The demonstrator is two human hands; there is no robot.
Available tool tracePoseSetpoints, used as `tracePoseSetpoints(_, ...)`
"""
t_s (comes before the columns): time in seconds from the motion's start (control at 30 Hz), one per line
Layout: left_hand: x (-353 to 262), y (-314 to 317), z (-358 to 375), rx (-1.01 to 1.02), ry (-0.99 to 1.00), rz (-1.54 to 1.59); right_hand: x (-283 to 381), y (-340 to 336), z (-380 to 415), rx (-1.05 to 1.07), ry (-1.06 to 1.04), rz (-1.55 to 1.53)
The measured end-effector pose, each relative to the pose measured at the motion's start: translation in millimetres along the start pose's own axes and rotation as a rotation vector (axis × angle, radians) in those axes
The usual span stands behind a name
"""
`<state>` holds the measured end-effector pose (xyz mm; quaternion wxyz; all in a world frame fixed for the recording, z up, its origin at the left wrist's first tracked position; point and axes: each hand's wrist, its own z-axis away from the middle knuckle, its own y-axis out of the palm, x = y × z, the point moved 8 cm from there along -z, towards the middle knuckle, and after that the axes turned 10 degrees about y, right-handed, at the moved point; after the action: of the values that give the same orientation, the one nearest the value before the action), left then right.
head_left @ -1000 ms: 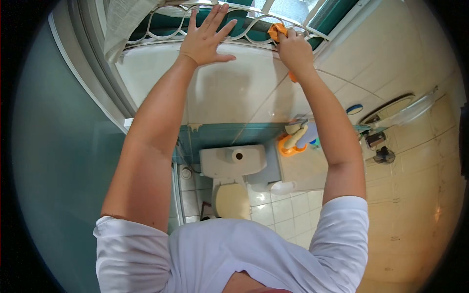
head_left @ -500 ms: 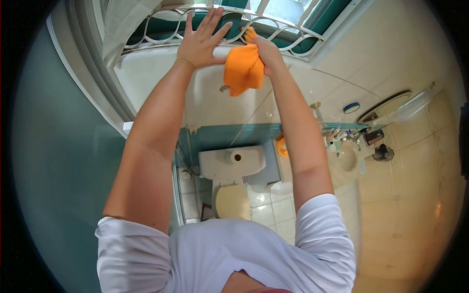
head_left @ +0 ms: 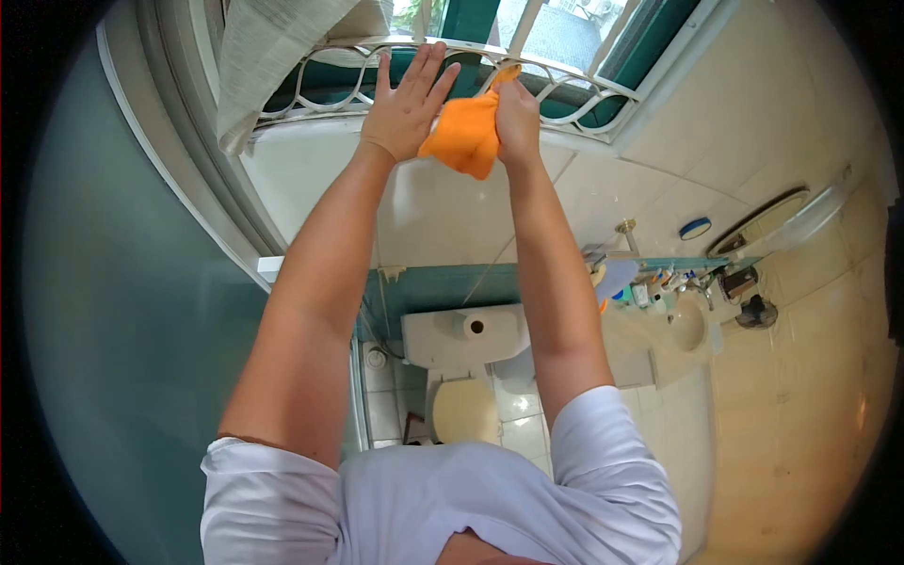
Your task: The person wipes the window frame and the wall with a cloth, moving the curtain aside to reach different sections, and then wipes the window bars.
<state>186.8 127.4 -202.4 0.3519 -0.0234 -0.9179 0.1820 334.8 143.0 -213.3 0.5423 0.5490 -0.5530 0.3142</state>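
At the top of the head view, my left hand (head_left: 403,111) rests against the white window grille (head_left: 325,80) with its fingers stretched out and apart. Just to its right, my right hand (head_left: 517,121) is closed around an orange cloth (head_left: 466,132). Most of the cloth hangs between the two hands, and a small end sticks up above the right hand's fingers against the curved bars. Behind the grille is the window with green frame parts (head_left: 468,26). My right fingertips are partly hidden by the cloth and the hand itself.
A light curtain (head_left: 273,61) hangs left of the grille. Below stand a toilet (head_left: 466,411) and its tank, with a paper roll (head_left: 474,327) on top. At right are a washbasin (head_left: 686,325), small bottles (head_left: 643,296) and an oval mirror (head_left: 758,221). A glass panel (head_left: 141,311) fills the left.
The view has shifted, so the room appears lower and further right. My right hand and the cloth have moved left along the grille, closer to my left hand, which stays spread on the bars.
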Motion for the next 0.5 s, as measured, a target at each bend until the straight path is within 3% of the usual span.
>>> tracePoseSetpoints(0.1, 6, -12, 2, -0.156, -0.049, 0.541, 7, -3, 8, -0.084, -0.092, 0.725)
tracePoseSetpoints(0.13, 6, -12, 2, -0.149, -0.044, 0.601, 6, 5, 12, 0.012, -0.158, 1.159)
tracePoseSetpoints(0.23, 8, -14, 3, -0.169, -0.041, 0.61, 25, 11, 30, 0.031, -0.321, 1.625)
tracePoseSetpoints(0.33, 7, -15, 3, -0.165, -0.035, 0.575, 51, -7, 19, -0.138, -0.431, 1.809)
tracePoseSetpoints(0.43, 9, -18, 4, -0.209, -0.037, 0.595, 85, -8, 33, -0.238, -0.675, 1.858)
tracePoseSetpoints(0.5, 8, -16, 4, -0.192, -0.04, 0.585, 74, -16, 29, -0.247, -0.697, 1.904)
